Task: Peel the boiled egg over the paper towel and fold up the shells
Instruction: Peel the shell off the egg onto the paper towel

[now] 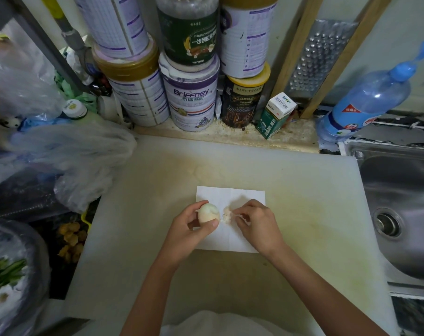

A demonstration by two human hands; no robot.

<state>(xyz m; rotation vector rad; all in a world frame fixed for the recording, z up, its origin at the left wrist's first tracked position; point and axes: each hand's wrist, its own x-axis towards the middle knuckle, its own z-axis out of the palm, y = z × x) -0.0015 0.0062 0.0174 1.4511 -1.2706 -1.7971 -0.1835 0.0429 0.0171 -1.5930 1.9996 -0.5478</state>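
Note:
A boiled egg point(208, 212), partly peeled with white showing at its top, is held in my left hand point(191, 226) over the left part of a white paper towel point(230, 194). The towel lies flat on a pale cutting board point(291, 190). My right hand point(256, 220) pinches a piece of shell just right of the egg. A small heap of shell bits point(226, 215) lies on the towel between the two hands.
Stacked tins point(190, 98) and a small green carton point(275, 118) stand behind the board. A blue bottle point(366, 95) and a steel sink point(400, 202) are on the right. Plastic bags point(60, 154) and a bowl of greens point(9, 275) crowd the left.

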